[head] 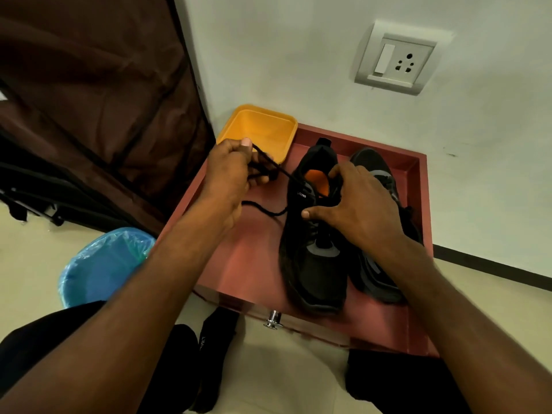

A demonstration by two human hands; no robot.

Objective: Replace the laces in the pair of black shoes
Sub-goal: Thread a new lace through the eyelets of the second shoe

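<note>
Two black shoes stand side by side on a red drawer-like tray (245, 258). The nearer left shoe (316, 264) has an orange insole showing. My left hand (230, 171) grips a bunched black lace (268, 167), which runs taut from my fingers to the shoe's upper eyelets; a loose end lies curled on the tray. My right hand (355, 201) rests over the left shoe's tongue and collar, fingers spread and curled round it, holding it down. The right shoe (379, 234) sits partly hidden behind my right hand and forearm.
An empty yellow plastic tub (268, 127) sits at the tray's far left corner. A blue-lined bin (104, 264) stands on the floor at left, beside a brown fabric wardrobe (98, 94). A wall socket (394, 61) is on the white wall behind.
</note>
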